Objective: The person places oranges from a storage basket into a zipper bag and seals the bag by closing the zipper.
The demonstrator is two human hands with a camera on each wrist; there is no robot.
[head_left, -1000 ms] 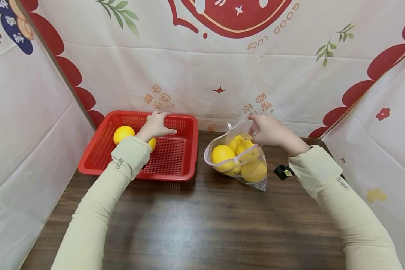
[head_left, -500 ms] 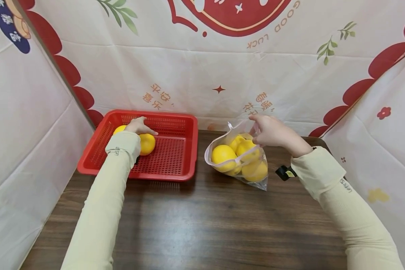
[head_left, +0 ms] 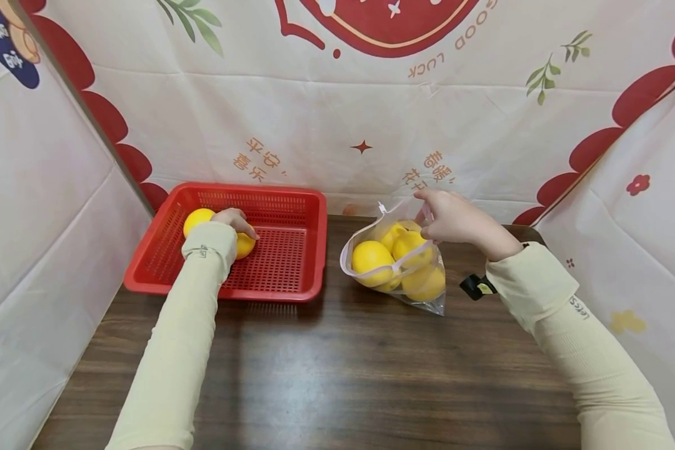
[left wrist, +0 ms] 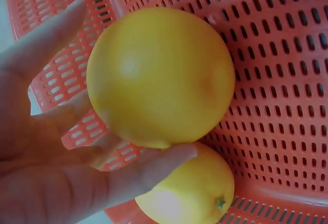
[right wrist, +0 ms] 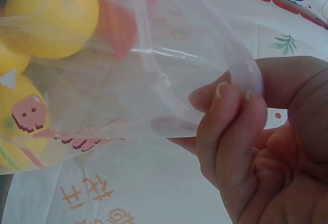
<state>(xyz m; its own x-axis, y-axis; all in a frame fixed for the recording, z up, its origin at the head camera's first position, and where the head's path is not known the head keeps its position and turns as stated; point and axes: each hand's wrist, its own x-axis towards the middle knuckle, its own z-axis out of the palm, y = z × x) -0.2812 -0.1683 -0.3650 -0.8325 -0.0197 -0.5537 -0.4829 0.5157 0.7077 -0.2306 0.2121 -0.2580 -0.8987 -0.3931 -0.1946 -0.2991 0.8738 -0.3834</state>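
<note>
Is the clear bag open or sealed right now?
Open: the bag gapes in the head view, its pale pink edges standing apart with yellow fruit showing between them, and the right hand pinches one edge.

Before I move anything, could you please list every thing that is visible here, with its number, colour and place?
Basket: 1, red, on the table at left
Fruits in the basket: 2 visible, yellow, side by side
Zip bag: 1, clear with pale pink rim, right of the basket
Fruits in the bag: at least 4, yellow, exact number unclear
Table: 1, dark brown, under everything
Cloth walls: 3, white with coloured prints, back and both sides
Small object: 1, mostly black, at the right wrist
Sleeves: 2, cream, on both arms
Left hand: 1, bare, in the basket
Right hand: 1, bare, pinching the bag's rim
</note>
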